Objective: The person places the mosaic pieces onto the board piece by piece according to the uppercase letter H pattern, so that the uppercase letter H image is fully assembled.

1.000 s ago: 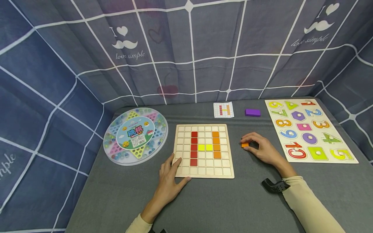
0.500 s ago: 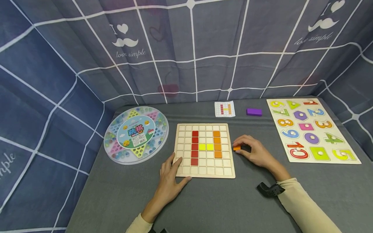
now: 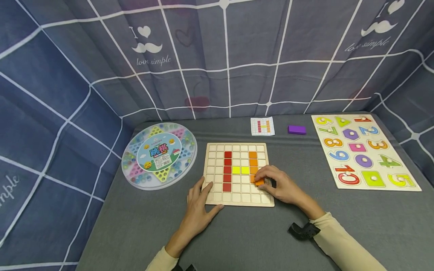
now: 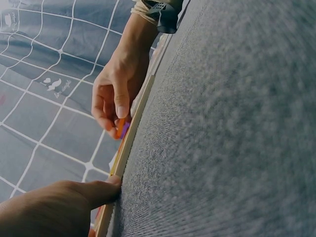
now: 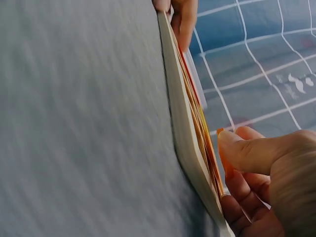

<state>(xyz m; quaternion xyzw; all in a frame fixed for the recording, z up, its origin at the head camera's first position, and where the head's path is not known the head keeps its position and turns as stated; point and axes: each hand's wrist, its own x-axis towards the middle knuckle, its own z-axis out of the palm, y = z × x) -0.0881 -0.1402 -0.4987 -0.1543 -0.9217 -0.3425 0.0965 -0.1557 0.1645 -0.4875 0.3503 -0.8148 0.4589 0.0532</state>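
Note:
A wooden grid board [image 3: 237,198] lies flat in the middle of the head view. Set in its squares are a column of red tiles [image 3: 227,169], two yellow tiles [image 3: 240,170] and a column of orange tiles [image 3: 252,162]. My right hand [image 3: 283,188] pinches an orange block [image 3: 259,182] between thumb and fingers, just over the board at the near end of the orange column. The right wrist view shows this block [image 5: 225,155] tilted above the board's edge. My left hand [image 3: 198,210] rests at the board's near left corner, fingers extended, thumb touching the front edge.
A small pattern card [image 3: 262,126] and a purple block [image 3: 297,130] lie behind the board. To the left is a round Chinese checkers box [image 3: 159,156]. A number-and-shape puzzle board [image 3: 366,150] lies at right. Patterned cloth walls [image 3: 203,41] enclose the grey table.
My right hand has carried the orange block leftward from the table beside the board to over the orange column. The left hand has stayed at the board's corner.

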